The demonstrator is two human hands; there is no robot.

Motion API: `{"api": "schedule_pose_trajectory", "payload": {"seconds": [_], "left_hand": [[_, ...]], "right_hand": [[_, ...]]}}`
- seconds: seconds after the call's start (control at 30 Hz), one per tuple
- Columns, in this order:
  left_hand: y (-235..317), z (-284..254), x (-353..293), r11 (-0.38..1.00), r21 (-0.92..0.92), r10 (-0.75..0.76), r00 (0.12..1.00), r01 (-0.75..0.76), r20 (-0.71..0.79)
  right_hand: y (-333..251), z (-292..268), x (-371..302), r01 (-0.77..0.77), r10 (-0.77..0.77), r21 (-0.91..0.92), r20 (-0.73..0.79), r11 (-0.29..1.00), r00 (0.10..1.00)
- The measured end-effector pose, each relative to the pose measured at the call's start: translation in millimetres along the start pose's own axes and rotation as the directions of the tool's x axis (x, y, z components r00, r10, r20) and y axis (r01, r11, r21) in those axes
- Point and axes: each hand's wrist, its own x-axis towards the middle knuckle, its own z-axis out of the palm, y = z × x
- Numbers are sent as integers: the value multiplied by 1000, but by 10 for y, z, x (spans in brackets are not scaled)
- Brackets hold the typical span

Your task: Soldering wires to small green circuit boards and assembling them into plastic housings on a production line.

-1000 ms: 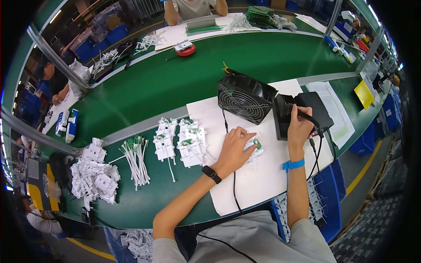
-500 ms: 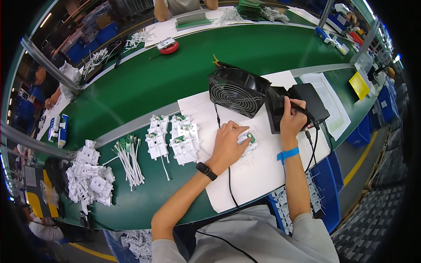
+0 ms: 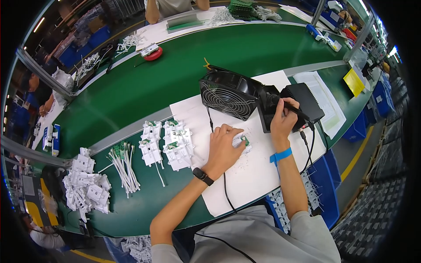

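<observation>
My left hand [image 3: 221, 149], with a black band on its wrist, presses its thumb and fingers round a small white plastic housing [image 3: 248, 149] with a green circuit board. The housing lies on the white sheet [image 3: 228, 193]. A black soldering iron [image 3: 296, 111] is held pen-like in my right hand [image 3: 283, 125], which wears a blue wrist strap. Its front end points into the black iron stand [image 3: 265, 119] beside the fan; the tip is hidden there.
A black fan [image 3: 229, 94] stands behind my left hand. The soldering station [image 3: 303, 100] sits right of the stand, with cables trailing down. Further left are assembled white housings [image 3: 179, 147], white wires [image 3: 125, 171] and a heap of white housings [image 3: 87, 186].
The whole view has shifted slightly, so things sit a little further left. Both hands keep nearly the same positions and grips.
</observation>
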Motion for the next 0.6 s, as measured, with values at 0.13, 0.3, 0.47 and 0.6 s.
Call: {"api": "schedule_pose_trajectory", "payload": {"seconds": [0.13, 0.3, 0.47, 0.6], "left_hand": [[-35, -11, 5, 999, 21, 31, 999, -31, 17], [-30, -90, -40, 997, 63, 40, 999, -40, -3], [120, -243, -201, 987, 103, 121, 993, -122, 12], [32, -367, -310, 963, 178, 188, 979, -200, 79]], "right_hand": [[-103, -75, 17, 50, -60, -138, -71, 989, 996], [-313, -512, 57, 173, -176, -34, -265, 984, 948], [-414, -870, -238, 124, -119, 32, -130, 992, 984], [-618, -884, -390, -136, 127, 198, 56, 971, 990]]}}
